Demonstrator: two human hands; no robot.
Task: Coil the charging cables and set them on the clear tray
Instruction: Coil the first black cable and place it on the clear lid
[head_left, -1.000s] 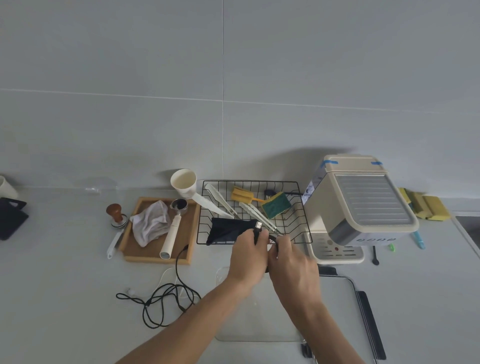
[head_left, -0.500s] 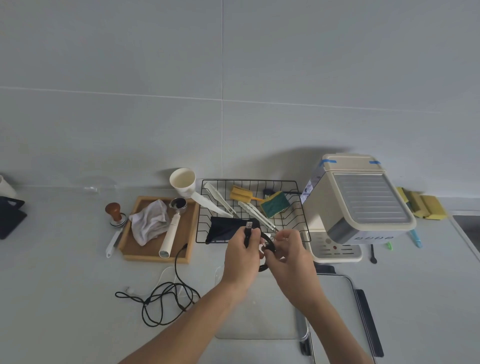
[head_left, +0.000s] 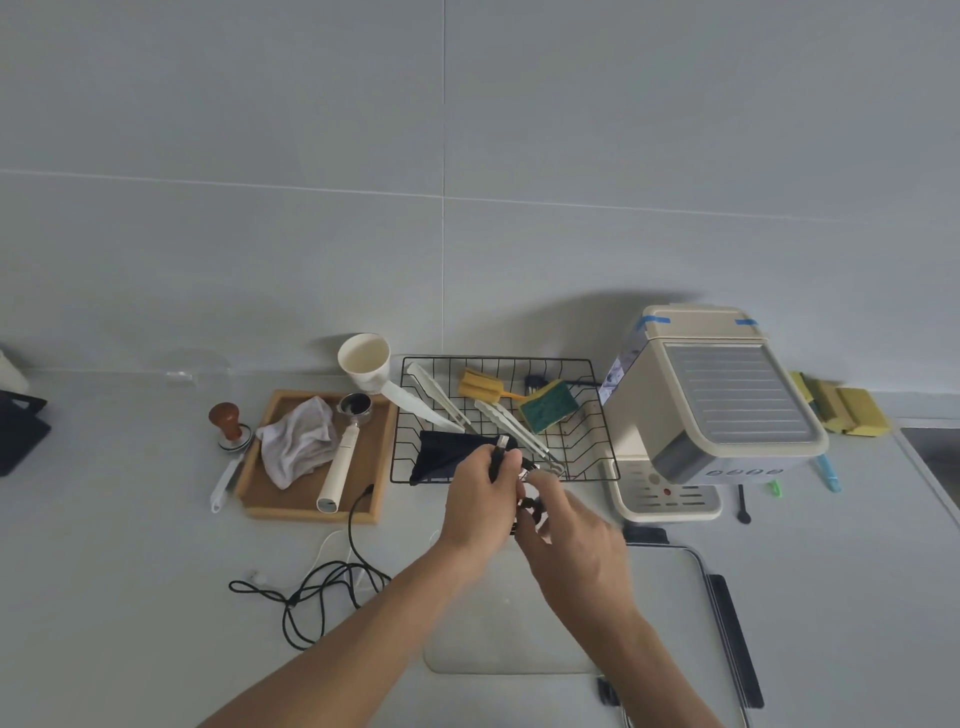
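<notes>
Above near edge of clear tray (head_left: 519, 654): left hand (head_left: 480, 506) gripping coiled black cable (head_left: 500, 457), plug end pointing up; right hand (head_left: 571, 530) fingers pinching loose end beside it. Tray lying directly below both hands. Second cable (head_left: 317, 587) sprawling on tabletop (head_left: 104, 571), nearer left hand.

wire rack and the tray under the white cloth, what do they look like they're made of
Black wire rack: apparently thin metal rod with a dark matte coating, given its open grid. Brown rimmed tray under the crumpled white cloth: probably wood or bamboo, with a tan, unglossy surface.
</notes>
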